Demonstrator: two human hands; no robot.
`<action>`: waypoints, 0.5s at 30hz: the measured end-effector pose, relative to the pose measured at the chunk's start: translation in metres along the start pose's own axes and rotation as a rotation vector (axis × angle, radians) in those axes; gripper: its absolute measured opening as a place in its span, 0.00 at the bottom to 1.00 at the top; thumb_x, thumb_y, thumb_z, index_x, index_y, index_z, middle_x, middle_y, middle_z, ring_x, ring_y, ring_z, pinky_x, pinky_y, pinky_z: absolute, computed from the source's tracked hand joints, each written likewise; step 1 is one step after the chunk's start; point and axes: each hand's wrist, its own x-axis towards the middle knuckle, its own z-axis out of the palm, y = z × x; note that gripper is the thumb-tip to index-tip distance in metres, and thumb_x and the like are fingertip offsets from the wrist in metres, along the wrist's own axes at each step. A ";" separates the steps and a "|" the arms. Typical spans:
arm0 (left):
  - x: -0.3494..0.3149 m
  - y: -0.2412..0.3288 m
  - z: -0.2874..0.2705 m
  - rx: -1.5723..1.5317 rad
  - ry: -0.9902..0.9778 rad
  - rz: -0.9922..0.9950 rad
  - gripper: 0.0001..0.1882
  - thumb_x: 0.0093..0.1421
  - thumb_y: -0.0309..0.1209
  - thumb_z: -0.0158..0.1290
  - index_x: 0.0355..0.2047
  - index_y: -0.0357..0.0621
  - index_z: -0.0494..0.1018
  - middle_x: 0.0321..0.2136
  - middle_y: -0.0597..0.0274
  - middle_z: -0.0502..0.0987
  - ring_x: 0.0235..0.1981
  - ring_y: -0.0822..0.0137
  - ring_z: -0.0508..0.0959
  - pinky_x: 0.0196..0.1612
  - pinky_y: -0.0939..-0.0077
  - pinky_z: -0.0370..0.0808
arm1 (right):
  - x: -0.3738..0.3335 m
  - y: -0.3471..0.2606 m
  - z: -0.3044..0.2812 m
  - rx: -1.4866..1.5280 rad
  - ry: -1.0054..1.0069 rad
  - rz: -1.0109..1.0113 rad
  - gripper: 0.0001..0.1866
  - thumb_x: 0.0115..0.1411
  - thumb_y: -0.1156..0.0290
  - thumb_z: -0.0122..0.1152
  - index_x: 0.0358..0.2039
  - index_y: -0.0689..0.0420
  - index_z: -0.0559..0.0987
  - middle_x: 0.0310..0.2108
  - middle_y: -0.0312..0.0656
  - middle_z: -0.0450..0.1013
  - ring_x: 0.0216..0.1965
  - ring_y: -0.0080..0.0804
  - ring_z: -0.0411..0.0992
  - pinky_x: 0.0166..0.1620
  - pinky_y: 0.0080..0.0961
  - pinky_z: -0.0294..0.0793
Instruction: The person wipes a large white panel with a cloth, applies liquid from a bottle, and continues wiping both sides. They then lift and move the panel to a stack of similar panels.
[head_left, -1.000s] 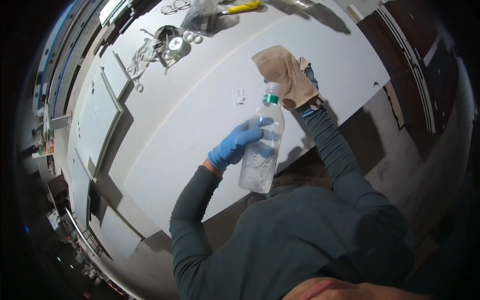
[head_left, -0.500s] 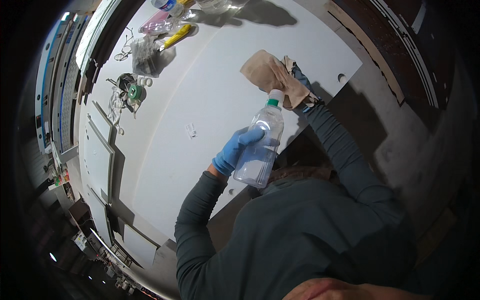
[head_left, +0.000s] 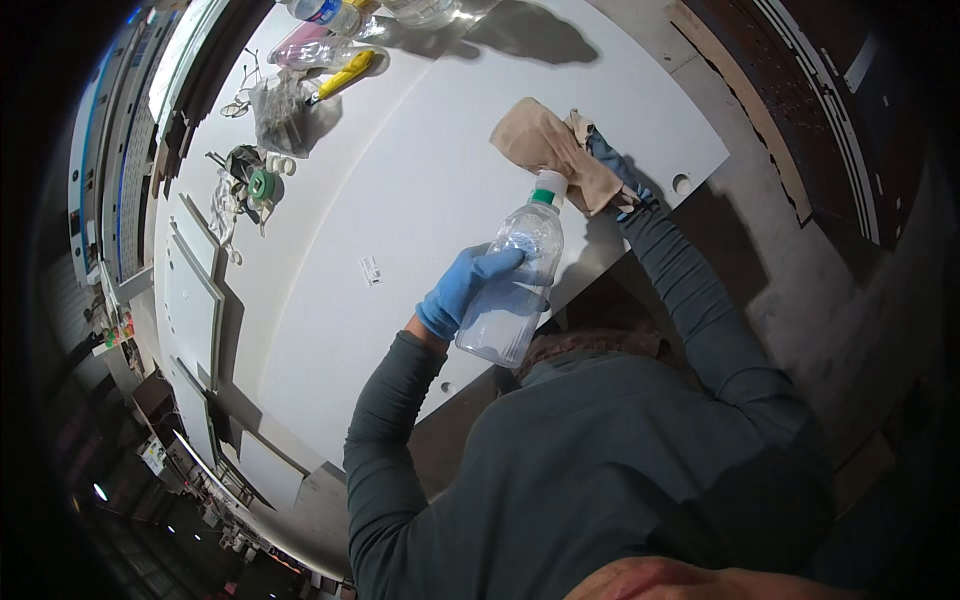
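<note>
My left hand (head_left: pixel 466 290), in a blue glove, is wrapped round a clear plastic bottle (head_left: pixel 520 285) with a white cap and a green neck ring. The bottle tilts, its cap end at the edge of a beige cloth (head_left: pixel 545 140). Under and behind that cloth is my gloved right hand (head_left: pixel 615 165), gripping it, its fingers mostly hidden. The cloth lies over a large white panel (head_left: pixel 430 190) with a small paper label (head_left: pixel 371 270) on it. Round holes show near the panel's edge.
Beyond the panel lie a yellow-handled cutter (head_left: pixel 347 74), plastic bottles (head_left: pixel 325 14), a grey plastic bag (head_left: pixel 283 112) and a green tape roll (head_left: pixel 262 184). Narrow white boards (head_left: pixel 192 300) stand at the left. Dark boards (head_left: pixel 790 90) are stacked at the far right.
The bottle and my left hand have shifted slightly left and up. My right hand and the cloth have moved a little to the right. The whole view has turned slightly.
</note>
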 end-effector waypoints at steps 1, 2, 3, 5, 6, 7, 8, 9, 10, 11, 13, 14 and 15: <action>0.001 0.002 -0.002 0.020 0.007 -0.007 0.33 0.65 0.44 0.59 0.56 0.24 0.70 0.44 0.47 0.81 0.41 0.56 0.85 0.45 0.63 0.84 | 0.001 -0.002 0.000 0.045 -0.018 -0.021 0.48 0.60 0.74 0.64 0.75 0.63 0.47 0.76 0.55 0.46 0.76 0.47 0.46 0.78 0.37 0.45; 0.002 0.004 -0.004 0.023 -0.007 0.000 0.32 0.65 0.44 0.59 0.56 0.24 0.70 0.43 0.47 0.81 0.40 0.56 0.85 0.45 0.64 0.85 | 0.001 -0.005 -0.002 0.050 -0.034 -0.050 0.48 0.60 0.75 0.64 0.75 0.64 0.48 0.75 0.56 0.48 0.76 0.48 0.48 0.77 0.37 0.47; 0.003 0.006 -0.008 0.038 0.009 -0.025 0.33 0.65 0.44 0.59 0.57 0.24 0.70 0.44 0.45 0.81 0.42 0.53 0.85 0.47 0.61 0.84 | 0.002 -0.009 -0.004 -0.089 0.011 -0.002 0.48 0.60 0.76 0.64 0.75 0.65 0.48 0.75 0.56 0.49 0.75 0.48 0.50 0.76 0.37 0.50; 0.005 0.010 -0.016 0.034 0.002 -0.046 0.33 0.65 0.43 0.59 0.59 0.25 0.69 0.47 0.41 0.80 0.47 0.48 0.83 0.51 0.55 0.82 | 0.002 -0.019 -0.012 -0.475 0.132 -0.004 0.47 0.61 0.76 0.63 0.74 0.65 0.48 0.72 0.58 0.54 0.72 0.50 0.56 0.74 0.37 0.56; 0.006 0.011 -0.021 0.082 0.026 -0.051 0.33 0.64 0.42 0.60 0.60 0.26 0.69 0.47 0.43 0.80 0.48 0.50 0.83 0.51 0.56 0.82 | 0.007 -0.023 -0.014 -0.436 0.087 0.093 0.39 0.61 0.75 0.63 0.71 0.67 0.58 0.67 0.59 0.62 0.67 0.52 0.63 0.70 0.37 0.63; 0.006 0.011 -0.025 0.130 0.048 -0.056 0.34 0.63 0.41 0.61 0.60 0.26 0.68 0.48 0.45 0.80 0.48 0.52 0.83 0.52 0.58 0.82 | 0.009 -0.028 -0.020 -0.347 0.110 0.098 0.30 0.61 0.74 0.62 0.63 0.67 0.69 0.64 0.59 0.66 0.64 0.51 0.67 0.66 0.37 0.69; 0.007 0.011 -0.030 0.177 0.096 -0.071 0.34 0.63 0.41 0.62 0.61 0.27 0.68 0.48 0.47 0.80 0.49 0.55 0.83 0.52 0.59 0.81 | 0.013 -0.034 -0.021 0.176 0.206 0.243 0.27 0.61 0.71 0.63 0.60 0.65 0.72 0.64 0.58 0.66 0.64 0.51 0.67 0.67 0.38 0.67; 0.005 0.010 -0.036 0.269 0.110 0.019 0.36 0.60 0.41 0.64 0.63 0.28 0.68 0.49 0.48 0.80 0.49 0.58 0.82 0.52 0.63 0.81 | 0.015 -0.040 -0.024 0.696 0.234 0.422 0.25 0.61 0.68 0.64 0.57 0.63 0.75 0.63 0.58 0.66 0.65 0.52 0.66 0.68 0.40 0.65; 0.004 0.006 -0.039 0.357 0.148 0.101 0.39 0.58 0.41 0.65 0.64 0.30 0.67 0.49 0.50 0.80 0.48 0.61 0.82 0.52 0.66 0.81 | 0.020 -0.045 -0.022 0.345 0.241 0.338 0.26 0.61 0.65 0.64 0.58 0.61 0.75 0.64 0.57 0.66 0.65 0.52 0.65 0.69 0.41 0.63; 0.000 0.002 -0.044 0.437 0.161 0.219 0.41 0.56 0.41 0.67 0.65 0.32 0.66 0.50 0.51 0.80 0.48 0.64 0.81 0.51 0.69 0.80 | 0.023 -0.053 -0.016 -0.009 0.203 0.203 0.27 0.61 0.62 0.65 0.59 0.59 0.75 0.64 0.56 0.66 0.66 0.52 0.65 0.70 0.42 0.61; -0.011 -0.005 -0.056 0.520 0.282 0.339 0.50 0.53 0.34 0.68 0.72 0.36 0.56 0.56 0.53 0.76 0.53 0.63 0.79 0.57 0.69 0.77 | 0.031 -0.067 0.006 -0.831 0.037 -0.053 0.31 0.60 0.54 0.65 0.61 0.54 0.75 0.66 0.54 0.65 0.68 0.53 0.62 0.73 0.47 0.54; -0.020 -0.008 -0.063 0.518 0.336 0.368 0.50 0.53 0.33 0.68 0.73 0.36 0.56 0.58 0.52 0.75 0.54 0.63 0.79 0.58 0.68 0.77 | 0.034 -0.077 0.025 -0.792 0.043 -0.056 0.31 0.61 0.54 0.65 0.61 0.55 0.75 0.66 0.54 0.65 0.69 0.51 0.62 0.73 0.46 0.55; -0.029 -0.010 -0.072 0.519 0.406 0.391 0.50 0.53 0.32 0.68 0.73 0.37 0.55 0.59 0.52 0.74 0.55 0.63 0.78 0.58 0.68 0.77 | 0.035 -0.088 0.049 -0.796 0.051 -0.078 0.31 0.61 0.54 0.64 0.62 0.55 0.74 0.67 0.54 0.64 0.69 0.50 0.62 0.72 0.45 0.56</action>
